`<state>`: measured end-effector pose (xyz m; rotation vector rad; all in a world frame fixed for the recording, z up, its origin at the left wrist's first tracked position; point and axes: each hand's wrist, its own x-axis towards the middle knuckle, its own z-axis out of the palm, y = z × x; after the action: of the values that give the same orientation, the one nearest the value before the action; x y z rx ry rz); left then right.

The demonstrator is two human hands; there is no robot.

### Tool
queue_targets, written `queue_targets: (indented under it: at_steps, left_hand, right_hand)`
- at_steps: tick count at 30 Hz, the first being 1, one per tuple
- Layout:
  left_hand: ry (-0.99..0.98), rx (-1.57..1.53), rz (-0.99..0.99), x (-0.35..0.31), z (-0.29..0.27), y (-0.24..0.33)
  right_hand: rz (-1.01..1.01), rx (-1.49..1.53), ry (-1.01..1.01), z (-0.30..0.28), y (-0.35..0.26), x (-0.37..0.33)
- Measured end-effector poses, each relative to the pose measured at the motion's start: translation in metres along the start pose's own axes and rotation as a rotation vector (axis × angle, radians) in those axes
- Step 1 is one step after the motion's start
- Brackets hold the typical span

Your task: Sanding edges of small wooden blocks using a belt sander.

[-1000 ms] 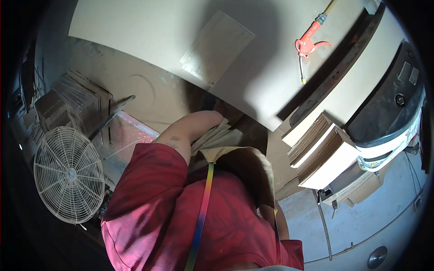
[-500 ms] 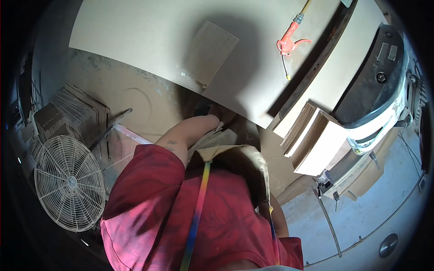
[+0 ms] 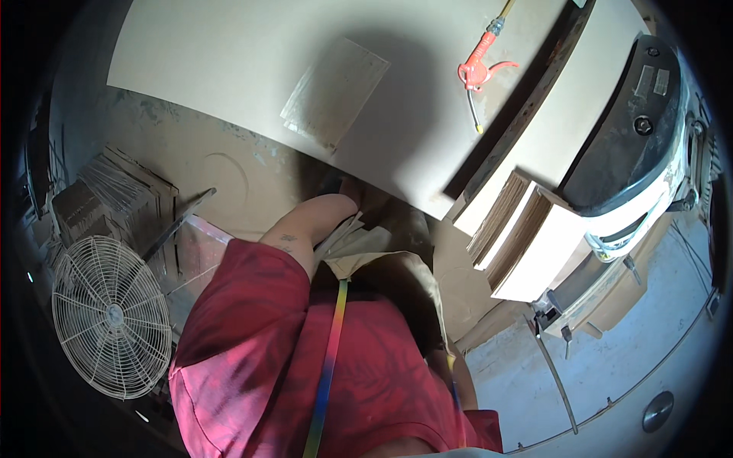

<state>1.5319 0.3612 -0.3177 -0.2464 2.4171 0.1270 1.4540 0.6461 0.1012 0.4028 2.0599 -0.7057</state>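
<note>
My left forearm reaches forward from the red sleeve toward the near edge of the pale worktable (image 3: 206,53). My left hand (image 3: 353,191) sits in dark shadow just below that edge, so its fingers and anything in them are hidden. My right arm (image 3: 461,378) hangs at my side, and the tan apron (image 3: 405,271) and my body cover the right hand. On the tabletop, close beyond my left hand, lies a thin rectangular sheet (image 3: 336,95). A red air blow gun (image 3: 477,69) rests farther right, its thin nozzle pointing toward me.
Several stacked boards (image 3: 527,244) stand at the right, beside a dark-topped machine (image 3: 630,126). A long dark slot (image 3: 519,107) runs along the table's right part. At the left are a round wire-cage fan (image 3: 113,314) and a cardboard stack (image 3: 126,198).
The view has shifted slightly, so most things sit a little farther left. My left hand stays in the shadow by the table edge; the sheet and blow gun remain on the table.
</note>
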Motion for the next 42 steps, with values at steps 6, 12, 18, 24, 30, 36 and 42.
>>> queue_targets:
  at_steps: [6, 12, 18, 24, 30, 36, 42]
  left_hand:
    - [-0.326, 0.019, 0.016, -0.012, -0.052, -0.008]
    - [-0.364, -0.088, 0.004, -0.026, -0.085, -0.013]
    - [-0.299, -0.169, 0.027, -0.035, -0.107, -0.011]
    - [-0.285, -0.276, 0.049, -0.092, -0.202, -0.077]
    - [0.099, -1.137, 0.106, -0.2, -0.389, -0.075]
    - [0.192, -1.64, 0.377, -0.147, -0.516, 0.044]
    - [0.08, -1.808, 0.07, -0.141, -0.546, 0.106]
  right_hand:
    - [-0.048, 0.045, -0.001, -0.002, 0.003, -0.005]
    - [-0.083, 0.06, -0.015, -0.003, 0.003, -0.008]
    - [-0.144, 0.086, -0.02, 0.004, 0.01, -0.001]
    - [-0.453, 0.225, 0.095, -0.049, -0.021, 0.001]
    - [-0.768, 0.166, 0.561, -0.161, -0.132, -0.017]
    - [-0.531, 0.322, 0.068, -0.184, -0.219, 0.034]
    - [-0.624, 0.361, -0.104, -0.164, -0.227, 0.047]
